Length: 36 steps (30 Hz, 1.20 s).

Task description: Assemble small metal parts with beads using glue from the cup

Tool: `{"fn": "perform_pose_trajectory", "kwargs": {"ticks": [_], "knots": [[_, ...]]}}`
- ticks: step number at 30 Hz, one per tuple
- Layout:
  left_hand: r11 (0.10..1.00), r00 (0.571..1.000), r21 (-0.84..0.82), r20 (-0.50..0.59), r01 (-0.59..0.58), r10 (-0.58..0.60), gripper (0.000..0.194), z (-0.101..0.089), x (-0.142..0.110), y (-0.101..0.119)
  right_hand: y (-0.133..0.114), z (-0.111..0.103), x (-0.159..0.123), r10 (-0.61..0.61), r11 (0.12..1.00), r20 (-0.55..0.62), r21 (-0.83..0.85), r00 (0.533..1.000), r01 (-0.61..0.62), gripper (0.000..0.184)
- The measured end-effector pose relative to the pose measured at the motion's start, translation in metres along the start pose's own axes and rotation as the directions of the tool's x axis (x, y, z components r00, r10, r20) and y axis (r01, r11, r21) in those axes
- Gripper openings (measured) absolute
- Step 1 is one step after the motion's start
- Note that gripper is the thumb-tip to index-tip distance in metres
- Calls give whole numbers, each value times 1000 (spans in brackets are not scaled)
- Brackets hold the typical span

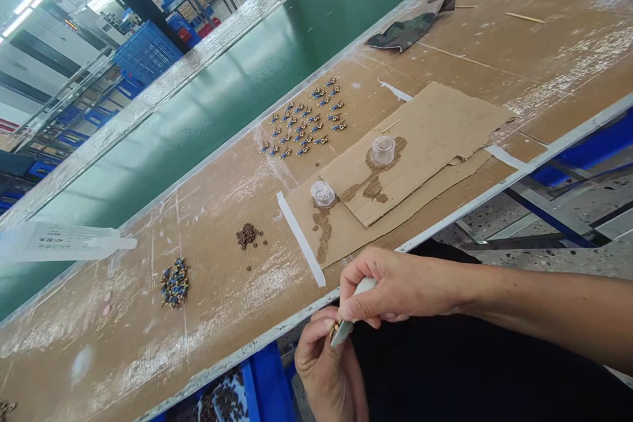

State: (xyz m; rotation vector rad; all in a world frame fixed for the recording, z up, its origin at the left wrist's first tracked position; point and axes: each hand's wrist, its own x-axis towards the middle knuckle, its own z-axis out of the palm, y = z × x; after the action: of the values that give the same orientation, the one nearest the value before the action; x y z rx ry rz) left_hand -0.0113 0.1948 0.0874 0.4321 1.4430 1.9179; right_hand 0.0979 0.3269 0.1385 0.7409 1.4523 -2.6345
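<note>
My right hand [390, 287] is wrapped round the pale handle of a small knife [342, 332], its flat grey blade pointing down to the left. Just below, my left hand [329, 362] pinches a tiny piece with yellow on it, mostly hidden by fingers and blade. The blade lies against or very close to that piece; contact cannot be made out. On the table, a heap of small blue-and-yellow figures [175, 283] lies left of my hands. Farther back, more such figures [301, 120] are spread in loose rows. A pile of small brown pieces [247, 236] lies between.
Two clear cups [382, 151] [323, 194] stand on wet-stained cardboard [420, 145]. A plastic bottle [64, 241] is at left, a camouflage cloth [410, 26] at the back. Beyond the table runs a green belt [222, 105]. A blue bin [270, 382] sits below the table edge.
</note>
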Motion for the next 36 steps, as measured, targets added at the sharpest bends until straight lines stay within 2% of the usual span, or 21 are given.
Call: {"fn": "perform_pose_trajectory", "kwargs": {"ticks": [11,19,22,27,36], "knots": [[998,999,-33,2,47,-46,17,1,1,1,5,3,0,-40,999,-45,-12,998,39,26],[995,994,-57,-58,87,-90,18,4,-1,1,4,9,-1,-91,995,-99,28,991,94,24],[994,994,-67,-54,88,-92,19,4,-1,0,3,9,-1,-92,995,-84,37,992,95,23],[994,996,-65,14,89,-88,17,4,0,-2,2,8,0,-85,994,-99,64,991,92,17],[990,992,-103,-71,93,-100,19,2,-2,-5,-2,4,-1,-26,998,-30,59,999,28,23]]}}
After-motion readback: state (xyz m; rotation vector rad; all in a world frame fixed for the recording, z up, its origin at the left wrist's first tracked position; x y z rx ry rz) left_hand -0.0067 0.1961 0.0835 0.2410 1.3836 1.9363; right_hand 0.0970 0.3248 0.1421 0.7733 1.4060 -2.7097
